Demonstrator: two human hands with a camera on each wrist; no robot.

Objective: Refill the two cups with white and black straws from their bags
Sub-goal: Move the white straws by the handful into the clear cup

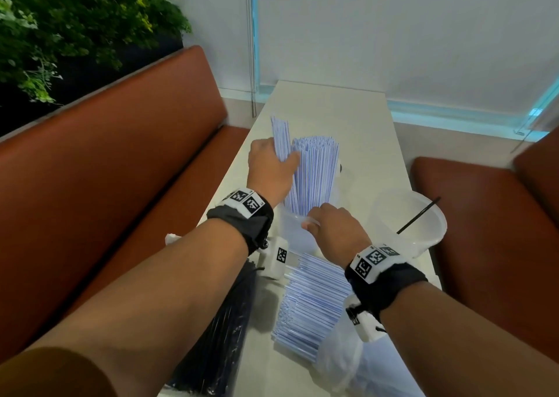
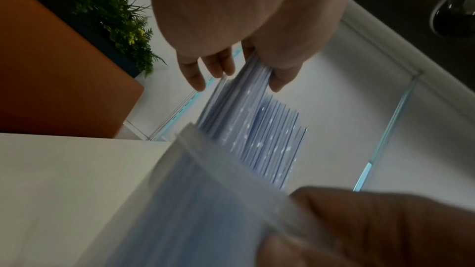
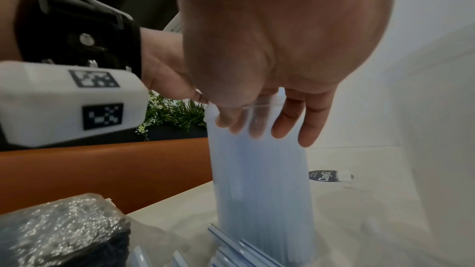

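Observation:
A clear cup stands mid-table, packed with white straws. My left hand grips a separate bundle of white straws whose lower ends sit in the cup at its left side. My right hand pinches the cup's near rim between thumb and fingers. The second clear cup at the right holds one black straw. The white straws' bag lies open in front of the cup. Beside it to the left lies the black straws' bag.
The narrow white table runs away from me, with orange benches on both sides. A small dark label or lid lies behind the filled cup. Plants stand behind the left bench.

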